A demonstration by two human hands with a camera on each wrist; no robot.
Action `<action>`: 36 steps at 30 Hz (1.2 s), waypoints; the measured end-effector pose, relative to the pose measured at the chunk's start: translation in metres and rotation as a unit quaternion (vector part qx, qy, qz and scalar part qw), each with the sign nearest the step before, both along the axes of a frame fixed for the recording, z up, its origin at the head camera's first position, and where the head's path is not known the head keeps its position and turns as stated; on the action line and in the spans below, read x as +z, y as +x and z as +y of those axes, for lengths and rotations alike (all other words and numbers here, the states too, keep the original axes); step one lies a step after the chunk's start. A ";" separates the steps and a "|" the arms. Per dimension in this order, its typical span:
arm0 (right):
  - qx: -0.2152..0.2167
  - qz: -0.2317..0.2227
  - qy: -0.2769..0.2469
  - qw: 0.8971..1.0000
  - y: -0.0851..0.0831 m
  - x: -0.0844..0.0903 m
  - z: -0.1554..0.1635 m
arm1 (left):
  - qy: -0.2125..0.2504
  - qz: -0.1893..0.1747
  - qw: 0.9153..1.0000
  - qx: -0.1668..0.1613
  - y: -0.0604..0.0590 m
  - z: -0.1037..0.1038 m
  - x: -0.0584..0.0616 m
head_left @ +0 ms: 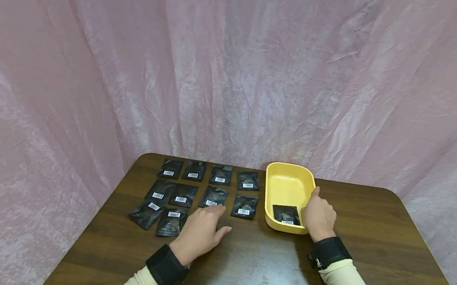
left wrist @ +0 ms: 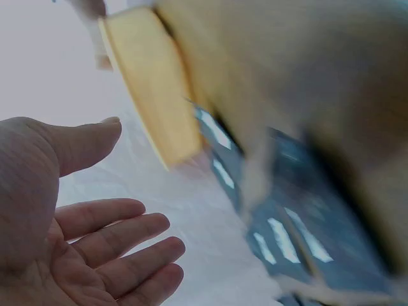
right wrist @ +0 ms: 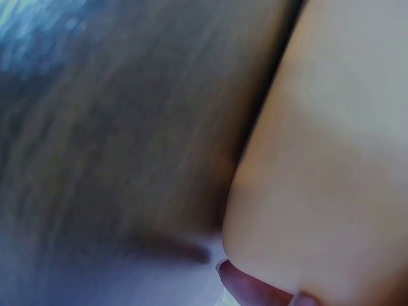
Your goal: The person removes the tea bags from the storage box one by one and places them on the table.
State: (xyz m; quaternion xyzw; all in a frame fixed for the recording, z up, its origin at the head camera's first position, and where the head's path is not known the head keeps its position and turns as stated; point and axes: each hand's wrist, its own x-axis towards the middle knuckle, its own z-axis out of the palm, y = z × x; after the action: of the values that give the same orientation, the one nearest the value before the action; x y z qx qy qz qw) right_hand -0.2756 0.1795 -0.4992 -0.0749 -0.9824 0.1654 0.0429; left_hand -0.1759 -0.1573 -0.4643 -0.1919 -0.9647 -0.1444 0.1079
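On each black sachet [head_left: 244, 206], a barcode label.

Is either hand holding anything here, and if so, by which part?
The right hand holds the yellow tray by its right rim. The left hand holds nothing, its fingers open above the black packets.

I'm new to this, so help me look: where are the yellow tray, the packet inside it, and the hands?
yellow tray [head_left: 289, 169]: head view, far rim.
packet [head_left: 286, 213]: head view, its middle.
left hand [head_left: 200, 233]: head view, back of hand.
right hand [head_left: 319, 216]: head view, back of hand.
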 end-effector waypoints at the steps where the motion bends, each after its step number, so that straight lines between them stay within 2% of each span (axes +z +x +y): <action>1: 0.000 0.001 -0.001 1.000 0.000 0.000 0.001 | -0.004 0.002 1.000 -0.009 -0.002 0.006 0.004; 7: -0.002 -0.011 -0.004 1.000 0.000 0.001 0.001 | -0.007 -0.012 0.998 -0.068 -0.014 0.047 0.019; 15: -0.008 -0.018 -0.004 1.000 -0.003 0.002 -0.003 | -0.009 -0.030 0.991 -0.128 -0.046 0.092 0.018; 19: -0.009 -0.014 0.000 1.000 -0.003 0.001 -0.002 | -0.006 -0.074 0.987 -0.146 -0.060 0.115 0.019; 24: -0.007 -0.008 -0.002 1.000 0.000 0.002 0.001 | -0.012 -0.155 0.977 -0.142 -0.077 0.146 0.011; 26: -0.007 -0.007 -0.003 1.000 0.001 0.002 0.002 | -0.017 -0.172 0.975 -0.139 -0.083 0.156 0.005; 30: -0.009 -0.008 -0.003 1.000 0.004 0.001 0.003 | -0.054 -0.172 0.976 -0.123 -0.096 0.173 -0.007; 32: -0.012 -0.004 -0.001 1.000 0.005 0.002 0.003 | -0.080 -0.172 0.975 -0.113 -0.102 0.180 -0.009; 34: -0.012 0.001 0.001 1.000 0.004 0.002 0.002 | -0.103 -0.160 0.976 -0.101 -0.111 0.186 -0.021; 36: -0.011 0.001 0.002 1.000 0.003 0.003 0.002 | -0.119 -0.168 0.974 -0.097 -0.114 0.188 -0.019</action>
State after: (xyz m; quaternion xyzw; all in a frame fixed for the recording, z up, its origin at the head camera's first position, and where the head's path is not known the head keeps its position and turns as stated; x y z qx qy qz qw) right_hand -0.2727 0.1816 -0.4966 -0.0854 -0.9818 0.1629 0.0463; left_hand -0.2898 0.0312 -0.4837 -0.2689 -0.9561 -0.0690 -0.0940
